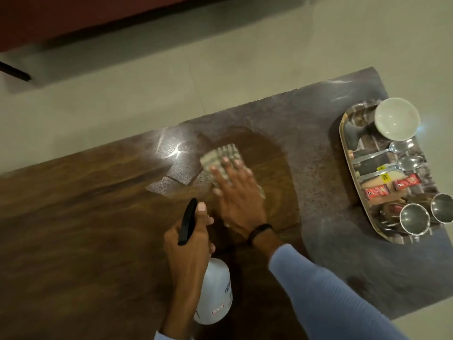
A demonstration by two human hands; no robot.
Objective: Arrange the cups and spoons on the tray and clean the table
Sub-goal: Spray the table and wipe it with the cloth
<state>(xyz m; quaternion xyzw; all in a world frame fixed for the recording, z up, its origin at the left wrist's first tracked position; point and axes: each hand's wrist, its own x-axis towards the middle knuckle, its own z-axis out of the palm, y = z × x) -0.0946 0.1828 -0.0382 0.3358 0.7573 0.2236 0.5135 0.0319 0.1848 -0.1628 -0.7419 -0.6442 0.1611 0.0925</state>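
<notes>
My right hand (236,192) lies flat with straight fingers on a checked cloth (220,157), pressing it onto the middle of the wooden table (85,217). My left hand (188,244) grips a white spray bottle (214,293) by its black trigger head (187,220), just left of the right hand. At the table's right end stands a patterned tray (348,153). On it are a white cup (396,119) at the far end, two steel spoons (398,149) (407,164) in the middle, red sachets (392,188), and two steel cups (414,218) (442,207) at the near end.
The table's right part (318,133) is dark stone and the left part is brown wood, with a bright light glare (175,149) left of the cloth. Beyond the far edge lies pale tiled floor (171,77), with a dark red piece of furniture (61,15) at the top left.
</notes>
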